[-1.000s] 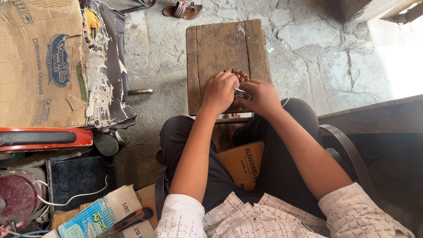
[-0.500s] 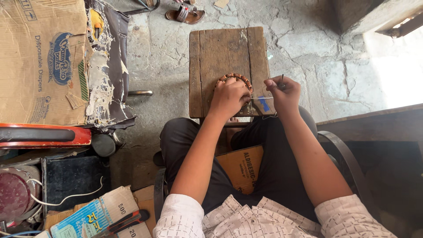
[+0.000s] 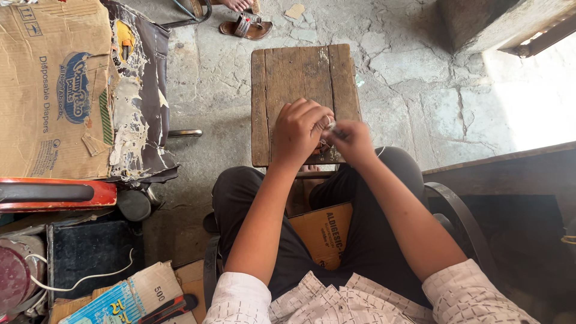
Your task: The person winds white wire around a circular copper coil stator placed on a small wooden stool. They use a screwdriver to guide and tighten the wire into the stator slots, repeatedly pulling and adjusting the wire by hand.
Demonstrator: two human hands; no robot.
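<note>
Cracked grey stone floor (image 3: 420, 90) fills most of the view and lies open to the right of the work and beyond its far edge, up to a brown sandal (image 3: 245, 28) near the top. A big worn cardboard box (image 3: 54, 90) with torn, peeling paper along its right side closes off the left, well apart from the work. A dark wooden ledge (image 3: 510, 174) runs along the right, near the person's elbow. Between them stands a small weathered wooden plank stool (image 3: 300, 78), its near edge touching the person's black-trousered knees; its far half is bare.

On the stool's near right part the left hand (image 3: 300, 132) presses down with fingers curled, covering a small brownish object (image 3: 324, 146) of which only a sliver shows beside the knuckles. Just beside it, touching, the right hand (image 3: 355, 139) is closed in a narrow pinch on a thin silvery tool (image 3: 336, 131), whose tip points toward the left hand. A small tan carton (image 3: 324, 231) lies under the knees.
</note>
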